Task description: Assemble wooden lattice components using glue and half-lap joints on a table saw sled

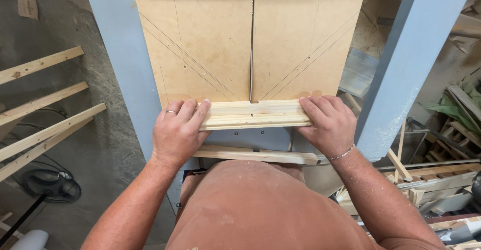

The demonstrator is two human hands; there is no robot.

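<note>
The wood strips (pixel 255 114) lie across the board's (pixel 210 44) near edge, between the left hand (pixel 178 132) and right hand (pixel 328 125) — the slot (pixel 251 54) runs away behind them, another strip (pixel 255 155) below.

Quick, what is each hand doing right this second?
Left hand: closed over the left end of the bundle of wooden strips, pressing it on the fibreboard sled.
Right hand: closed over the bundle's right end.

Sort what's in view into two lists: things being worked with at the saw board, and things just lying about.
In use:
left hand
right hand
bundle of wood strips under both hands
slotted board

Lying about:
long slats at left
spare strip below
scrap wood pile at right
black cable on floor
</note>
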